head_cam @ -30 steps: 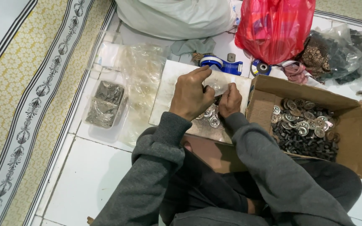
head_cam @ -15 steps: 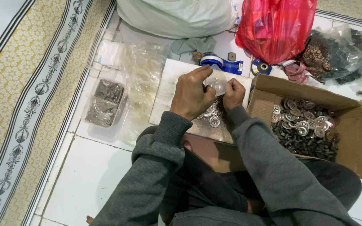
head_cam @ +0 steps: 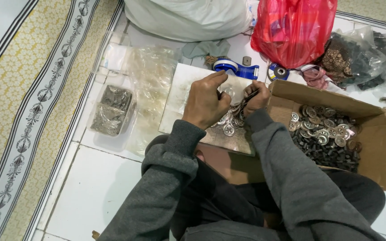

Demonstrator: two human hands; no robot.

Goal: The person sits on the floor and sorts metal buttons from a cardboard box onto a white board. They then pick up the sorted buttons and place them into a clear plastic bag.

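I sit on a tiled floor with both arms in grey sleeves. My left hand (head_cam: 205, 101) and my right hand (head_cam: 256, 97) meet over a pale flat board (head_cam: 179, 100). Between their fingertips they pinch a small clear bag (head_cam: 229, 93); what is inside it is hard to make out. A dark thin edge shows under my right fingers. Just below the hands a small heap of round metal discs (head_cam: 228, 127) lies on the board.
To my right an open cardboard box (head_cam: 378, 147) holds metal discs and dark screws. Behind the board sit a blue tape dispenser (head_cam: 235, 68), a red plastic bag (head_cam: 291, 27) and a white sack (head_cam: 188, 18). Clear bags (head_cam: 150, 76) and a clear tub (head_cam: 112, 111) lie on the left, beside a patterned carpet (head_cam: 18, 98).
Both hands have dropped a little closer to the heap of discs and drawn together. The small bag shows less between the fingers than before.
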